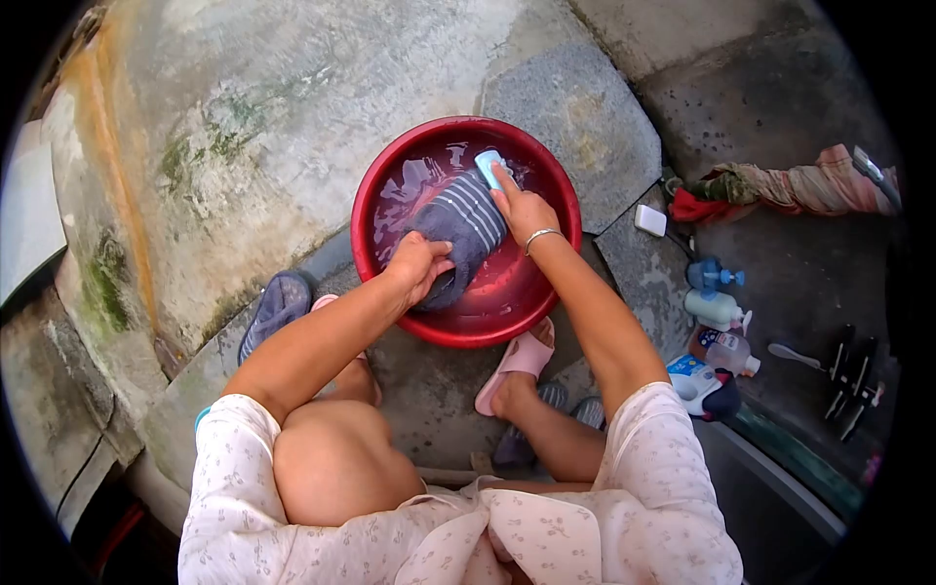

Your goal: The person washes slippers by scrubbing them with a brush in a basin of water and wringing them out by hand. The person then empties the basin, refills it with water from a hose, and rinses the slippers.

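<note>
A dark grey-blue slipper (466, 216) with white stripes across its upper lies in a red basin (367, 239) that holds some water. My left hand (417, 266) is closed on the near end of the slipper. At the slipper's far end, my right hand (526, 213) grips a light blue scrubbing brush (490, 168). The brush is beside the striped upper; its bristles are hidden. A similar wet slipper (275, 314) lies on the ground left of the basin.
Several bottles stand or lie at the right, among them a pale green bottle (714, 308) and a clear bottle (723, 351). Nearby are a white soap-like block (650, 220), a white spoon-shaped tool (795, 356) and a twisted cloth (780, 190). Concrete slabs (575, 127) surround the basin.
</note>
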`<state>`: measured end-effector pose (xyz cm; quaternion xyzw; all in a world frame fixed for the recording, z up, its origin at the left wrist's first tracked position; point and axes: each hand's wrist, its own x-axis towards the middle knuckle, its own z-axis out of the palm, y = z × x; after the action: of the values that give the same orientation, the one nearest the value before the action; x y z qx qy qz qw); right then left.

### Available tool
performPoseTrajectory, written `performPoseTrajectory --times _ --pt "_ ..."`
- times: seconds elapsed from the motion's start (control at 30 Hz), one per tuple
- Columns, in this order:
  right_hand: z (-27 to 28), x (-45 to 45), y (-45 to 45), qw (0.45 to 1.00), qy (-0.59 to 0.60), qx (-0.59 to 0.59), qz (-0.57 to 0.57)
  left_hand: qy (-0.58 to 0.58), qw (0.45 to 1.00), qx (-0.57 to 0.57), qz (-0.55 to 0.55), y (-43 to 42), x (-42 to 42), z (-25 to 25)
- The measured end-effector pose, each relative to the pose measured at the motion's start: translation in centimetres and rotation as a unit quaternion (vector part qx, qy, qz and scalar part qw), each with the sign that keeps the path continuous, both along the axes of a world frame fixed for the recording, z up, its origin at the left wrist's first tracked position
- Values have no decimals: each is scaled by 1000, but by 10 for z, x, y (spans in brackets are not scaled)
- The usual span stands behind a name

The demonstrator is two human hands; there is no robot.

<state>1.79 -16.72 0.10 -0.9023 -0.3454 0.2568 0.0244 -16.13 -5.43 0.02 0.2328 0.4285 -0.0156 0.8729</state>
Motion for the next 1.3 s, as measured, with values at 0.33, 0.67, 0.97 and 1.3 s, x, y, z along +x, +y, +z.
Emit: performPoseTrajectory --times 0.33,0.67,0.97,1.3 --pt "33 -66 1 976 176 94 90 -13 999 -13 -40 4 -6 -33" --pt "-13 2 -9 997 -70 -30 -7 -21 999 -23 32 -1 -5 -5" --pt "20 -55 -34 979 156 118 -53 -37 990 -125 60 -2 9 -14" --pt "63 -40 2 992 67 -61 91 55 929 325 -166 -39 -11 -55"
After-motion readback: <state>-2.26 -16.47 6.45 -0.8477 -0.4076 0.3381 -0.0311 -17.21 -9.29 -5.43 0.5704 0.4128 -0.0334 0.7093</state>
